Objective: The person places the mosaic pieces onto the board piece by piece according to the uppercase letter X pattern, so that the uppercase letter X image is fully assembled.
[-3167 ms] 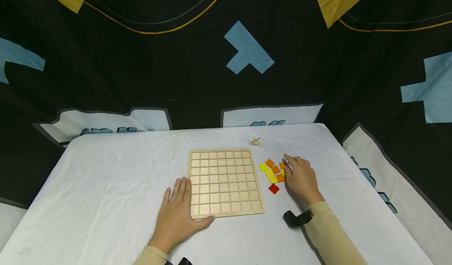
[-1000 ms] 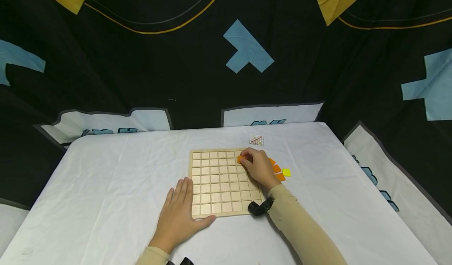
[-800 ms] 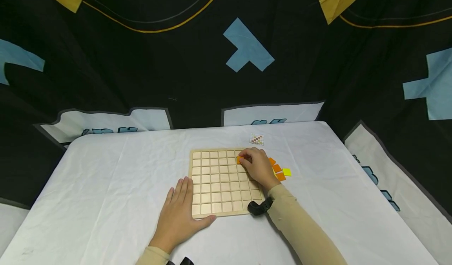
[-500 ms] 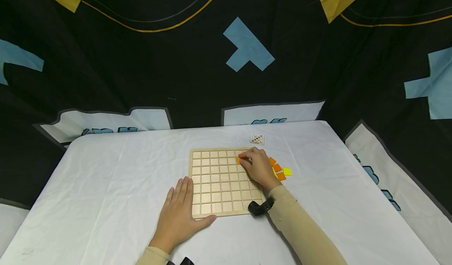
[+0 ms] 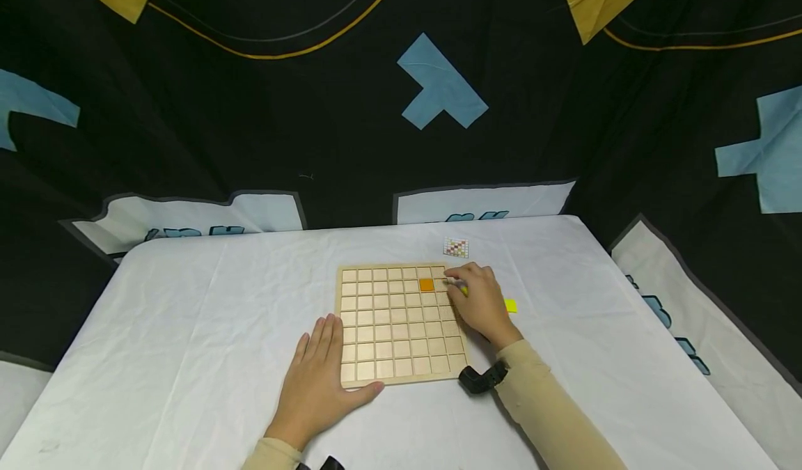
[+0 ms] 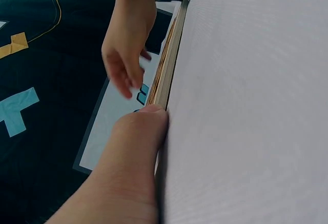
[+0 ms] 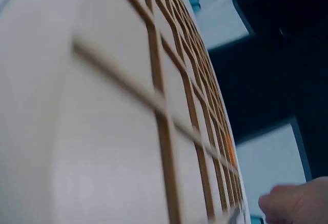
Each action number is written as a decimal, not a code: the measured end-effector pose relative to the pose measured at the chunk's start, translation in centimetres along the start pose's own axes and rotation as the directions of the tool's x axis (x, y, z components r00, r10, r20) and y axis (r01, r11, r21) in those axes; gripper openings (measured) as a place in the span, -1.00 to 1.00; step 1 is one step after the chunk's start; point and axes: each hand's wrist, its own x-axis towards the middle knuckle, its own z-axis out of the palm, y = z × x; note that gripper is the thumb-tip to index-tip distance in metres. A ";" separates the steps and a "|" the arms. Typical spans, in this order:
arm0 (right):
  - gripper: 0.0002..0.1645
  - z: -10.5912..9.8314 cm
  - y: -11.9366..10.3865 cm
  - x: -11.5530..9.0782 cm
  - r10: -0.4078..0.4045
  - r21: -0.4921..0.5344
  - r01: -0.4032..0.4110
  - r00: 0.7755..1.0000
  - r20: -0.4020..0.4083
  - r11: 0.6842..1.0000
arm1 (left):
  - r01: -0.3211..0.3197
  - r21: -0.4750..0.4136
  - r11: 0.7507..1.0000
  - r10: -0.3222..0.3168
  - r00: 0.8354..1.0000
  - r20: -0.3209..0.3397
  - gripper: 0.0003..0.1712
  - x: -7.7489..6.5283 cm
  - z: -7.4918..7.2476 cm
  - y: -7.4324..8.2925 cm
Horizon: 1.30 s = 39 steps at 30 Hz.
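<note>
Here we are, with a single orange tile (image 5: 427,285) sitting in the wooden grid board (image 5: 382,333), second row from the far edge, one cell in from the right side. It looks square in its cell; whether it lies fully flush, we cannot tell.

Our left hand (image 5: 313,379) is flat, fingers straight along the board's left side, thumb resting against the near edge. Our right hand (image 5: 481,303) hangs at the board's right edge, fingers loosely bent, thumb apart from the fingertips, and we see no tile between them. The two hands are well apart.

Now the risks! That right hand is close to the tile, so a low sweep could knock it out of its cell. If the left hand eases off, a push from the right could slide the board over the white cloth (image 5: 188,358). A yellow tile (image 5: 511,306) pokes out beside the right wrist; a careless drag there could scatter it. And the black wrist camera (image 5: 481,381), near the board's corner, could snag the rim.
</note>
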 end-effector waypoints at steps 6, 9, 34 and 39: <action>-0.56 -1.5 2.8 -0.7 0.137 -0.124 -0.145 0.988 -0.072 0.982 | 0.000 -0.007 1.000 0.000 1.000 -0.003 0.50 0.1 0.0 0.0; -0.56 -1.8 3.8 -1.1 0.203 -0.146 -0.209 0.978 -0.053 0.967 | -0.004 -0.009 1.000 0.004 1.000 -0.008 0.50 0.1 -0.1 0.0; -0.83 -0.4 -1.8 -0.4 0.105 0.188 -0.122 0.990 0.098 0.975 | -0.002 -0.006 1.000 0.002 1.000 -0.013 0.49 0.1 -0.1 0.0; -0.85 1.0 -3.3 -0.1 0.040 0.216 -0.069 0.990 0.136 0.974 | -0.006 -0.009 1.000 0.006 1.000 -0.029 0.49 0.1 0.0 0.0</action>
